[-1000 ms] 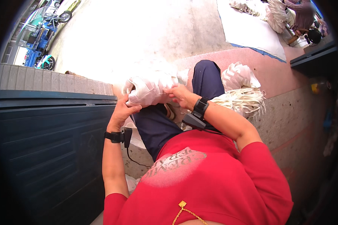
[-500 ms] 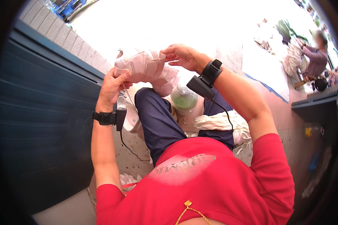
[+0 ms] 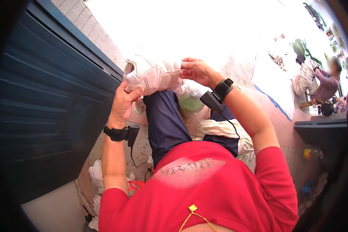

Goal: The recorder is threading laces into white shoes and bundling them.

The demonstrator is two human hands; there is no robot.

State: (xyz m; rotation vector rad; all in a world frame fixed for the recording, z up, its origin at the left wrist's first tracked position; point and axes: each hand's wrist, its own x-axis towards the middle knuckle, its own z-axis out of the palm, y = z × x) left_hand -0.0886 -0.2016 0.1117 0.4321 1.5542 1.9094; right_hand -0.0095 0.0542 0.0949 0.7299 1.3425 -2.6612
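Above my knees I hold a pale pinkish-white shoe upper [image 3: 145, 75], with overlapping panels and a mesh part near its opening. My left hand [image 3: 124, 102] is closed on its lower left side, thumb on top. At the right end, the fingers of my right hand [image 3: 199, 71] are pinched at the edge of a pale panel; overexposure blurs that contact. More pale pieces hang below it, partly hidden, so I cannot tell whether they are joined. Cream strips [image 3: 220, 128] lie in a bundle across my right thigh.
Between my legs stands a greenish container [image 3: 191, 102] in clear plastic. A dark blue panel [image 3: 58, 96] rises close on my left. White bundles [image 3: 97, 174] lie by my left elbow. A bottle [image 3: 312, 154] is at right; farther off, a person [image 3: 326, 85] sits handling white material.
Both hands and the shoe upper have shifted right and slightly down in view. The upper has turned, showing its opening more. The pale pieces hanging below it show less.
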